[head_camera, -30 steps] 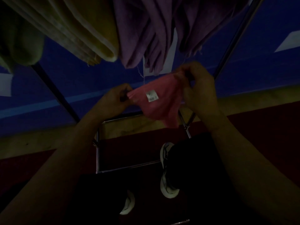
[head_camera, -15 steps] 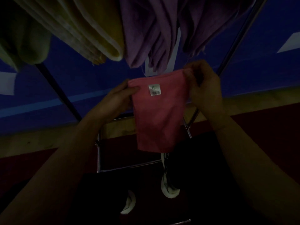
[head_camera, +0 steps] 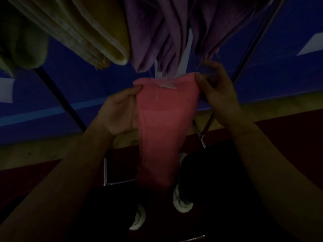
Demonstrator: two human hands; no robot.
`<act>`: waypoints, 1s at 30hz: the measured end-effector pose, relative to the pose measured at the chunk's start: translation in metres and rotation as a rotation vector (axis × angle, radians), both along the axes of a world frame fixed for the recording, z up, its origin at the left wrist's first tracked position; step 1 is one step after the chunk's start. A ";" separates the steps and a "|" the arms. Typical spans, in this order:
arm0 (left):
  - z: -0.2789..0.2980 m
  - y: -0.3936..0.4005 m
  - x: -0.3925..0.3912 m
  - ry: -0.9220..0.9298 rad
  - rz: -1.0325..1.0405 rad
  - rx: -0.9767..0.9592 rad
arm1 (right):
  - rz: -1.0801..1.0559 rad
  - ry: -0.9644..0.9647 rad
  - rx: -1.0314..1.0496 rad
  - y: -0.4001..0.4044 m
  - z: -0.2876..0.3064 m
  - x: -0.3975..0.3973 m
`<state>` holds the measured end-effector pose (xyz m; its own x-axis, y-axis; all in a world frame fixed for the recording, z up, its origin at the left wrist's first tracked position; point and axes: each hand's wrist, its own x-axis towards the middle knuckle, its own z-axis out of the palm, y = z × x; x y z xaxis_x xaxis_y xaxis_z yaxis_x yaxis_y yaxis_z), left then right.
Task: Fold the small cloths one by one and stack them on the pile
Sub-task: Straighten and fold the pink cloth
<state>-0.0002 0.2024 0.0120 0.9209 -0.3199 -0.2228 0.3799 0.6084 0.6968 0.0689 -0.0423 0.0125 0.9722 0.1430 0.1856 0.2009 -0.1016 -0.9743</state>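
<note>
the pink cloth (head_camera: 162, 126) is now hanging full length between the two hands, where a second ago it was bunched up short between them and half a second ago only partly let down. the left hand (head_camera: 120, 112) is pinching the top left corner between thumb and fingers, and the right hand (head_camera: 218, 95) is pinching the top right corner, so the top edge is being held stretched and roughly level with the white label (head_camera: 167, 84) near its middle. that reads as the cloth being shaken out flat, ready for its first fold; no fold is showing yet.

the cloth is being held in the air, just below the purple cloths (head_camera: 174, 32) and the yellow towel (head_camera: 97, 30) hanging above. nothing is carrying it. the pile it should go on is not showing anywhere. the scene is very dim: the cloth's lower end is fading into the dark near the shoes (head_camera: 181, 203), and the metal rack (head_camera: 105, 172) behind is only partly traceable.
</note>
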 end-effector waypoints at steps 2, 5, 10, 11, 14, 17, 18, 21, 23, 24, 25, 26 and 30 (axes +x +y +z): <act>0.001 0.000 -0.001 -0.041 0.007 -0.112 | 0.107 0.318 0.137 0.012 0.002 -0.003; 0.003 0.005 -0.005 -0.083 0.059 -0.239 | 0.315 0.726 0.365 0.027 0.007 -0.013; -0.002 0.022 -0.003 -0.056 0.194 -0.200 | 0.575 0.862 0.427 0.025 0.016 -0.020; -0.001 0.025 -0.003 -0.030 0.251 -0.152 | 0.601 0.859 0.413 0.024 0.020 -0.023; 0.002 0.028 0.008 -0.026 0.287 -0.143 | 0.673 0.726 0.234 0.017 0.021 -0.031; 0.004 0.030 0.010 -0.080 0.303 -0.149 | 0.706 0.652 0.145 0.016 0.013 -0.032; 0.004 0.030 0.011 -0.077 0.307 -0.161 | 0.722 0.664 0.109 0.018 0.012 -0.033; 0.005 0.031 0.014 -0.006 0.288 -0.173 | 0.749 0.660 0.059 0.021 0.007 -0.032; 0.006 0.032 0.018 0.019 0.285 -0.058 | 0.688 0.688 0.129 0.021 0.007 -0.030; 0.005 0.034 0.020 0.037 0.282 0.010 | 0.638 0.690 0.175 0.021 0.008 -0.028; 0.002 0.035 0.022 0.061 0.276 0.068 | 0.591 0.683 0.219 0.020 0.011 -0.027; -0.002 0.036 0.023 0.094 0.266 0.111 | 0.560 0.670 0.264 0.019 0.012 -0.024; -0.013 0.030 0.024 0.227 0.254 0.145 | 0.449 0.693 0.282 0.019 0.013 -0.019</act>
